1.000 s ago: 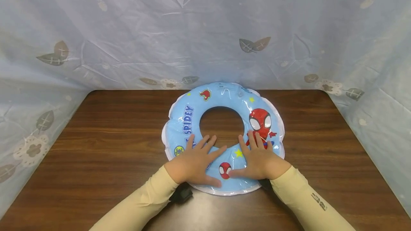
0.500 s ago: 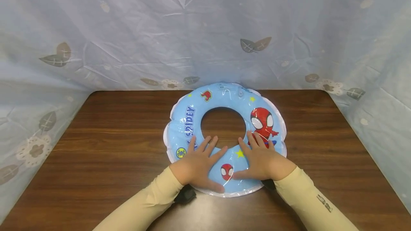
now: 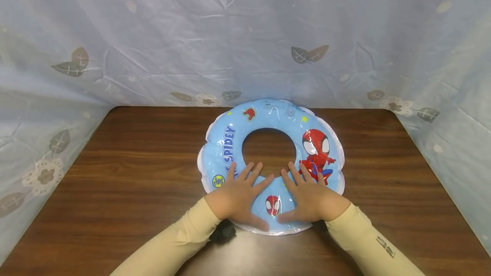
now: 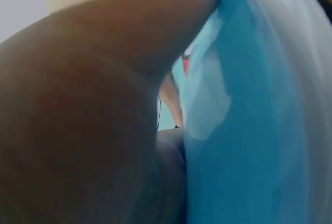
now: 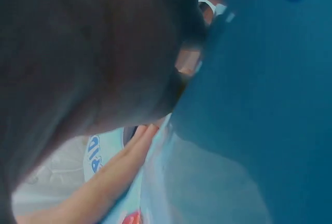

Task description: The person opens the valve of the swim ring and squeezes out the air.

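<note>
A light blue inflatable swim ring [image 3: 264, 116] lies flat on the brown wooden table, printed with red cartoon figures, stars and blue lettering. Its scalloped rim is whitish, and a small clear valve [image 3: 290, 112] sits near the far edge. Fingers spread, my left hand [image 3: 239, 197] rests on the near left part of the ring, fingertips at the inner hole. Opposite it my right hand [image 3: 308, 195] rests on the near right part, also with fingers spread. In the left wrist view the ring's blue side [image 4: 244, 120] fills the right half beside the hand.
The wooden table [image 3: 134, 173] stretches out on both sides of the ring. A pale blue-grey curtain [image 3: 253, 46] with leaf and flower prints hangs behind the table and along its sides. Under my left wrist shows a black strap-like piece [image 3: 223, 231].
My right hand has shifted slightly toward the left hand, uncovering more of the large red figure. My left hand stays on the ring. The whole view has drifted slightly.
</note>
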Tool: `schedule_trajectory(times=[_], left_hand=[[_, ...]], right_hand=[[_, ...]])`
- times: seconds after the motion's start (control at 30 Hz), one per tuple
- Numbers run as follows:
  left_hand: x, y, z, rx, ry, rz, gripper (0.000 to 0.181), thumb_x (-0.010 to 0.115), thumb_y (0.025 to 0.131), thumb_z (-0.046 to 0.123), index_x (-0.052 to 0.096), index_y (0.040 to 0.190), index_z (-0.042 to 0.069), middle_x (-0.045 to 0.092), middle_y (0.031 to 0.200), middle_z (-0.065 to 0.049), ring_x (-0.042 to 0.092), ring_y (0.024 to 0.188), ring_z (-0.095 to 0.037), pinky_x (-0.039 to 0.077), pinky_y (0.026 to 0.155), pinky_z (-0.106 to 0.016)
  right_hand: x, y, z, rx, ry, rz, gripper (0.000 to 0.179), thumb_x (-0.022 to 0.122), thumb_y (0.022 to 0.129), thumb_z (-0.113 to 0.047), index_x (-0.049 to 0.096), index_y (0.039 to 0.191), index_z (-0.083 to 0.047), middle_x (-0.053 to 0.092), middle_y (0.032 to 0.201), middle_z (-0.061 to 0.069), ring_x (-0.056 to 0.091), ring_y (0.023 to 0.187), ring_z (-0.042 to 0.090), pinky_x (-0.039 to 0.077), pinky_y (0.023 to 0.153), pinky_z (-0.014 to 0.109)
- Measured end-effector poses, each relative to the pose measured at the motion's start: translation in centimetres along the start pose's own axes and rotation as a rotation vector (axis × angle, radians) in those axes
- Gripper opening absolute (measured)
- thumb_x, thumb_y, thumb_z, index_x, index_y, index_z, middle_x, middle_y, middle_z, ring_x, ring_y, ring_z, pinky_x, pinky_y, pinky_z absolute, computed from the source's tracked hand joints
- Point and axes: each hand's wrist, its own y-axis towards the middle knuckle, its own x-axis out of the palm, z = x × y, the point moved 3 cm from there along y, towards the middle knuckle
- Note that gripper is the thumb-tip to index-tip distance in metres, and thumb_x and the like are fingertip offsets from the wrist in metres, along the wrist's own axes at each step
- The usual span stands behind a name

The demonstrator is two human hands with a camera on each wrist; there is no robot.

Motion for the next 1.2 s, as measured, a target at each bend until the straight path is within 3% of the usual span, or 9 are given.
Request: schedule_trajectory(times=[0.27,0.47,0.6,0.77,0.97,1.2], left_hand=[[-0.4,0.2,-0.4,0.025,-0.030,0.003,0.112,0.067,0.077,0.083,0.026,0.166,0.029,0.018,0.172,-0.013,0.015,0.158,-0.038,0.010,0.120,-0.072],[-2.0,0.1,-2.2,0.108,-0.090,0.126,0.102,0.073,0.081,0.073,0.037,0.162,0.021,0.028,0.169,-0.013,0.021,0.157,-0.036,0.014,0.121,-0.068],[-2.3,-0.1,-3.6,0.136,-0.034,0.178,0.098,0.072,0.082,0.072,0.042,0.160,0.022,0.028,0.169,-0.014,0.015,0.158,-0.037,0.003,0.122,-0.069],[-1.8,-0.2,-4.7,0.143,0.004,0.142,0.094,0.065,0.084,0.077,0.040,0.161,0.028,0.023,0.171,-0.011,0.010,0.159,-0.036,-0.005,0.121,-0.069],[-1.2,-0.2,-4.4,0.182,-0.010,0.094,0.091,0.062,0.088,0.074,0.031,0.164,0.033,0.016,0.173,-0.008,0.007,0.160,-0.034,-0.006,0.120,-0.071],[-0.6,-0.1,-3.8,0.131,-0.043,0.031,0.101,0.059,0.083,0.082,0.025,0.165,0.034,0.014,0.174,-0.008,0.009,0.160,-0.034,-0.006,0.119,-0.072]], right_hand=[[0.2,0.3,0.2,0.017,-0.009,-0.017,0.118,0.078,0.075,-0.067,0.026,0.164,-0.008,0.016,0.170,0.023,0.010,0.153,0.054,0.017,0.108,0.085],[0.2,0.5,0.3,0.034,0.004,-0.039,0.120,0.081,0.074,-0.066,0.024,0.165,-0.010,0.013,0.172,0.020,0.006,0.155,0.051,0.013,0.111,0.083],[0.1,0.8,0.7,0.018,0.008,-0.035,0.121,0.082,0.073,-0.064,0.025,0.165,-0.011,0.013,0.172,0.020,0.005,0.156,0.050,0.012,0.111,0.082],[0.0,1.2,1.3,-0.015,0.010,-0.026,0.120,0.083,0.073,-0.062,0.026,0.165,-0.011,0.013,0.172,0.019,0.007,0.156,0.050,0.013,0.112,0.082],[-0.1,1.5,1.9,-0.035,0.020,-0.032,0.121,0.084,0.072,-0.063,0.025,0.165,-0.013,0.011,0.173,0.016,0.005,0.157,0.048,0.009,0.113,0.081],[-0.5,1.4,2.1,-0.061,0.039,-0.028,0.120,0.084,0.073,-0.061,0.025,0.165,-0.012,0.010,0.173,0.015,0.004,0.157,0.047,0.006,0.113,0.081]])
